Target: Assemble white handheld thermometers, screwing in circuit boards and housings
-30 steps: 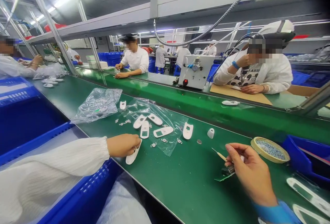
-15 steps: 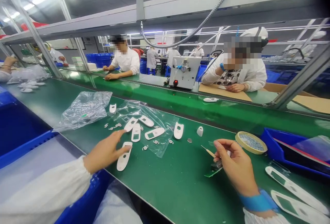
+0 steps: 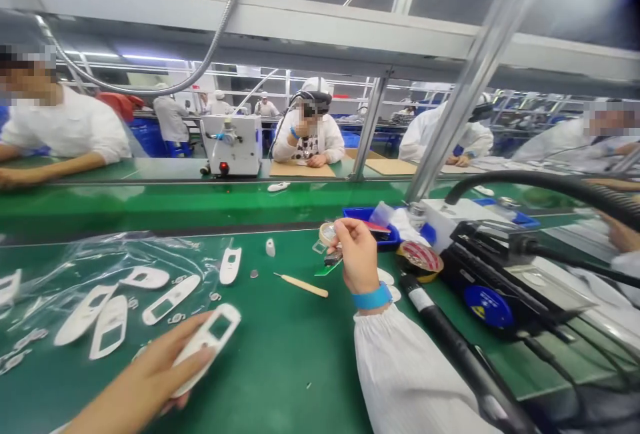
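Shell (image 3: 199, 344) lower left, board (image 3: 329, 268) centre
My left hand (image 3: 153, 374) grips the shell, covering part; my right hand (image 3: 361, 257) pinches the board, its upper end hidden.

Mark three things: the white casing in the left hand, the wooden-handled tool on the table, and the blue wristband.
White casing (image 3: 200, 345): head view, solid face below its window.
Wooden-handled tool (image 3: 304, 286): head view, middle of handle.
Blue wristband (image 3: 373, 298): head view, outer face.
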`<state>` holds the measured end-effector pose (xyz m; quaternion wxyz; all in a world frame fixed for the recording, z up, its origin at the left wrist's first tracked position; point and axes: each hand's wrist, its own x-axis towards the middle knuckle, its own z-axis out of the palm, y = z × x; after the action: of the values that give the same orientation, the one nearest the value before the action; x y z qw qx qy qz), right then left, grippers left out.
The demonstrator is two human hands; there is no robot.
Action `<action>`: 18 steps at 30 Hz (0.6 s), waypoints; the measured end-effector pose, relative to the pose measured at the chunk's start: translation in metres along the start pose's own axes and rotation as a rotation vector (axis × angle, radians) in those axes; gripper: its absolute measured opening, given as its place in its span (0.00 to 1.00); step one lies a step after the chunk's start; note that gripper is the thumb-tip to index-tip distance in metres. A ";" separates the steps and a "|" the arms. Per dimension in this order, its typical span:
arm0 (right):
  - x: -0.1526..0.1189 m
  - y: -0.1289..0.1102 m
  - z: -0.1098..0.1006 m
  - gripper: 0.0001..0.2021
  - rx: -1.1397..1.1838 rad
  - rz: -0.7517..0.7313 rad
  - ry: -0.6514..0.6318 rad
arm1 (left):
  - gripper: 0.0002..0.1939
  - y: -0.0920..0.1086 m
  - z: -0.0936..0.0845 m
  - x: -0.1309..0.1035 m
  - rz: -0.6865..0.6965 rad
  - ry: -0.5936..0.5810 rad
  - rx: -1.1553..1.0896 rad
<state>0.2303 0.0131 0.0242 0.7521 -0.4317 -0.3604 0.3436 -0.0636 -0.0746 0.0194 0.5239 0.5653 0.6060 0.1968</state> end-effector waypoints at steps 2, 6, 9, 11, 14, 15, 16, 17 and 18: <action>0.004 -0.003 -0.005 0.13 0.040 0.006 0.030 | 0.31 0.045 0.041 0.025 0.080 -0.149 0.009; 0.006 -0.004 -0.012 0.15 0.054 0.007 0.050 | 0.32 0.093 0.104 0.067 0.348 -0.332 -0.109; 0.003 -0.005 -0.013 0.15 0.045 0.016 0.041 | 0.34 0.089 0.117 0.071 0.507 -0.306 0.016; 0.000 -0.006 -0.012 0.15 0.026 0.020 0.018 | 0.29 0.075 0.107 0.060 0.571 -0.222 0.130; -0.009 -0.004 -0.007 0.15 -0.016 0.034 -0.053 | 0.17 0.046 0.072 0.037 0.559 -0.018 0.182; -0.012 -0.003 -0.005 0.15 -0.032 0.046 -0.079 | 0.14 0.035 0.055 0.031 0.507 0.091 0.187; -0.016 -0.001 -0.002 0.15 -0.047 0.063 -0.106 | 0.14 0.024 0.036 0.026 0.454 0.203 0.201; -0.021 0.000 0.000 0.15 -0.062 0.083 -0.133 | 0.13 0.013 0.017 0.022 0.413 0.329 0.225; -0.025 0.002 0.003 0.14 -0.075 0.103 -0.156 | 0.13 0.002 -0.002 0.020 0.376 0.445 0.265</action>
<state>0.2148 -0.0056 0.0170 0.6865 -0.4493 -0.4078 0.4006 -0.0611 -0.0556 0.0136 0.2544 0.6740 0.6109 0.3284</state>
